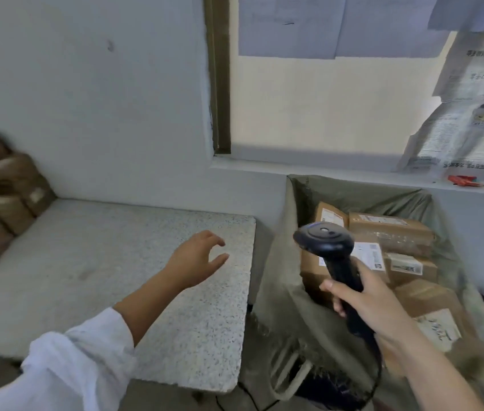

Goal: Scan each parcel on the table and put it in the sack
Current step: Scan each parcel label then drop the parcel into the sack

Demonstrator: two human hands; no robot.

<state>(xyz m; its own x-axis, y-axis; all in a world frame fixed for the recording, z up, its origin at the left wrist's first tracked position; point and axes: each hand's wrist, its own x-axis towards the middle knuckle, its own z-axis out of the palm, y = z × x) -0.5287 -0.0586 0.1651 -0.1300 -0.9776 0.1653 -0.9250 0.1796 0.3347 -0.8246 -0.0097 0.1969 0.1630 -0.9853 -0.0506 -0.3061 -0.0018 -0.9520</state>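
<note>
Right hand [365,295] grips the scanner [328,247] handle above the sack [359,197], which holds parcels [391,229]. Left hand [196,259], fingers spread and empty, hovers over the table [116,247]; stacked boxes [3,203] lie at its far-left end, well apart

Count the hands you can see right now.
2: the left hand hovers empty above the table; the right hand grips the scanner over the sack.

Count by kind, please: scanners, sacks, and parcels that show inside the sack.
Scanners: 1, the black scanner in the right hand.
Sacks: 1, the green sack.
Parcels showing in the sack: at least 5.
Total: 7.
</note>
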